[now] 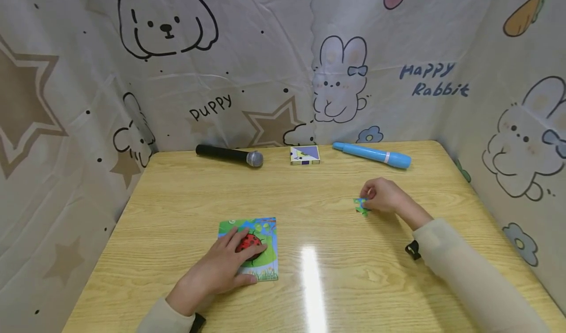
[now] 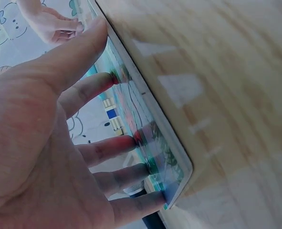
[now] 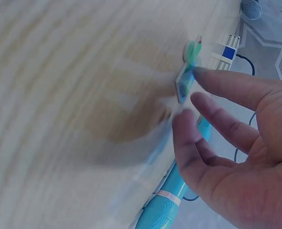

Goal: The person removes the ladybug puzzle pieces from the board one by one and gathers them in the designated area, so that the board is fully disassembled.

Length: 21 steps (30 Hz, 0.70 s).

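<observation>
My left hand (image 1: 223, 262) lies spread over a square ladybug jigsaw puzzle (image 1: 270, 264), its fingers covering part of the red ladybug. In the left wrist view, the fingertips (image 2: 150, 164) press on the puzzle's face along its pale edge. Farther right, my right hand (image 1: 383, 195) is at a small green and blue puzzle piece (image 1: 359, 206) apart from the puzzle. One fingertip touches this piece (image 3: 187, 76) in the right wrist view, while the other fingers are bent, with a gap between them and it.
Along the back of the wooden table (image 1: 309, 200) lie a black microphone (image 1: 227, 155), a small card box (image 1: 304, 154) and a light blue pen-shaped tube (image 1: 371, 155). A patterned cloth (image 1: 265, 77) hangs behind and at both sides.
</observation>
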Each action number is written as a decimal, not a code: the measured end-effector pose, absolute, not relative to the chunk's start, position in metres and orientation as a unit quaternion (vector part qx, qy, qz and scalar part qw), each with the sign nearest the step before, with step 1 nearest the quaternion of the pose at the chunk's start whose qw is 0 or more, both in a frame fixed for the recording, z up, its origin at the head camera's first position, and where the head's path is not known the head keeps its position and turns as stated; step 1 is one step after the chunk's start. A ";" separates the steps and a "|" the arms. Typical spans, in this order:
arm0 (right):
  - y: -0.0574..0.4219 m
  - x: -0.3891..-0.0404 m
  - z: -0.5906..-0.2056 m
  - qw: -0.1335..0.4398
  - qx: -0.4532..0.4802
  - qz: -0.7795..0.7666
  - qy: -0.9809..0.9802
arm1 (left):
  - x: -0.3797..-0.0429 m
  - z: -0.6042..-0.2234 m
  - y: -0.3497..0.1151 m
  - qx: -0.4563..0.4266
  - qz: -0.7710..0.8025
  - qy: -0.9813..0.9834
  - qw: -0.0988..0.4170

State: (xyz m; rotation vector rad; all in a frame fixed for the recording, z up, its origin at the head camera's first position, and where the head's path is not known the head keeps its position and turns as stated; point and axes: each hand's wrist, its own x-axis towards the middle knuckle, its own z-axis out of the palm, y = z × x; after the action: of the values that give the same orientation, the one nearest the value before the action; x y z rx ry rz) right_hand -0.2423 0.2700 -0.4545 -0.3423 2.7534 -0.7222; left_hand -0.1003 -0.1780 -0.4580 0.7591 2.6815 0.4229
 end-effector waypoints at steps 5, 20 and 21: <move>0.262 -0.239 -0.460 0.067 -0.134 -0.240 0.959 | -0.099 -0.460 -0.177 0.275 0.143 0.939 0.147; 0.185 -0.244 -0.462 0.058 -0.180 -0.260 0.947 | -0.089 -0.464 -0.180 0.277 0.130 0.946 0.110; 0.178 -0.243 -0.461 0.058 -0.187 -0.261 0.945 | -0.089 -0.464 -0.180 0.276 0.130 0.946 0.111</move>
State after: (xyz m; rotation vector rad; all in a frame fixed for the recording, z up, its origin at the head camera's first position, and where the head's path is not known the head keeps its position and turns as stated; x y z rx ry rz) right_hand -0.2433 0.1775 -0.4611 -0.5660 2.8658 -0.7907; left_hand -0.0889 -0.1803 -0.4643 0.8116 2.7771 0.3810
